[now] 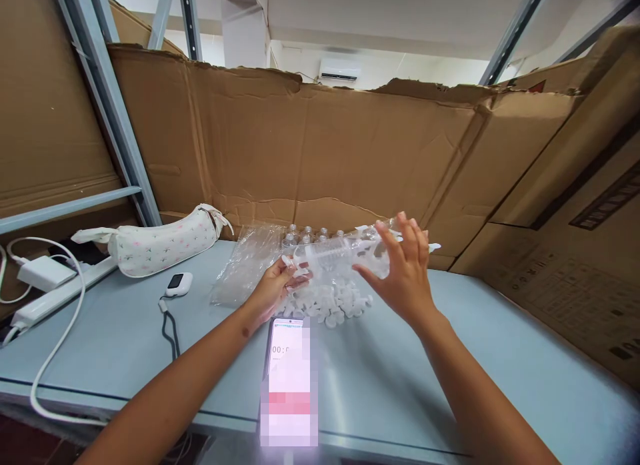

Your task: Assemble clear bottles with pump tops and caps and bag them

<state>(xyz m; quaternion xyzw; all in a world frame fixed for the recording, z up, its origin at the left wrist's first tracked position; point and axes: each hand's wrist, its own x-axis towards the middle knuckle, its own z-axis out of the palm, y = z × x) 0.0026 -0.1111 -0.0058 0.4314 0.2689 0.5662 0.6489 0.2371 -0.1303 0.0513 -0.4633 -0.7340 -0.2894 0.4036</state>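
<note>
My left hand (280,277) pinches the left end of a clear plastic syringe (330,253), its barrel faintly marked and lying roughly level above the table. To the right of the barrel, my right hand (407,272) is raised with fingers and thumb spread, holding nothing that I can see. Below the syringe lies a loose pile of small white plastic caps (334,308). Several small clear bottles (306,236) stand behind it. Clear plastic pieces behind my right hand are partly hidden, and their kind is hard to make out.
Beside the left hand lies a clear plastic bag (245,268). A lit phone (287,378) rests at the table's front. Further left are a patterned cloth pouch (165,242), a small white device (179,284) and a power strip (65,292) with cables. Cardboard (325,145) walls the back.
</note>
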